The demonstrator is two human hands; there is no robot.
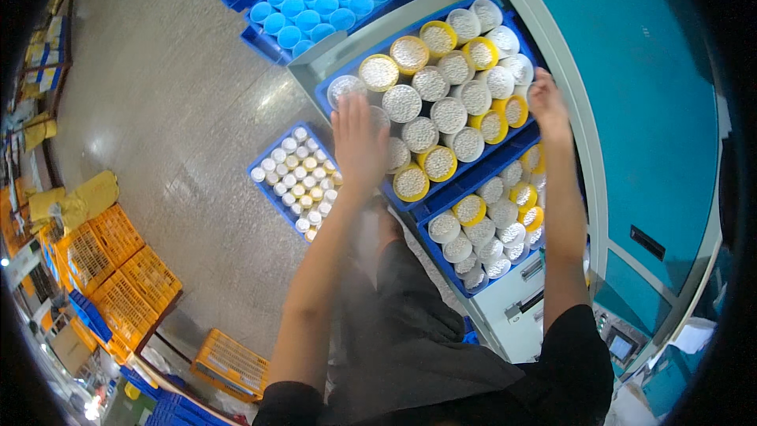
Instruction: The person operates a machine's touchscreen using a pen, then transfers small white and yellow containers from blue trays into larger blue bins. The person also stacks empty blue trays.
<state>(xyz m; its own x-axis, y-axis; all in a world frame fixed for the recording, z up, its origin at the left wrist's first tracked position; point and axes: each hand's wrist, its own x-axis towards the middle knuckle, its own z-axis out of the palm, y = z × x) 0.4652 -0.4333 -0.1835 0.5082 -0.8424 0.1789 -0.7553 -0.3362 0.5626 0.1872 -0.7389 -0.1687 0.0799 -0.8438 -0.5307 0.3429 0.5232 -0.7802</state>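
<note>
A blue tray [322,93] holds several rows of white and yellow cups filled with small white pellets. Over its left side lies my left hand [359,138], fingers stretched flat, nearest to a white cup [345,90] at the corner. My right hand [547,101] is at the opposite edge, beside a yellow-rimmed cup [515,111]; its fingers are loosely bent, slightly blurred, and appear to touch the outermost cups. Both hands partly cover cups beneath them. A second blue tray [441,267] of similar filled cups sits closer to me, partly behind my right forearm.
A teal machine cabinet [623,95] stands at the right, with a small screen [621,345] low down. Light blue cups [326,4] fill a blue crate at the back. On the floor is a tray of small containers [293,177]. Orange crates [126,284] stand at the left.
</note>
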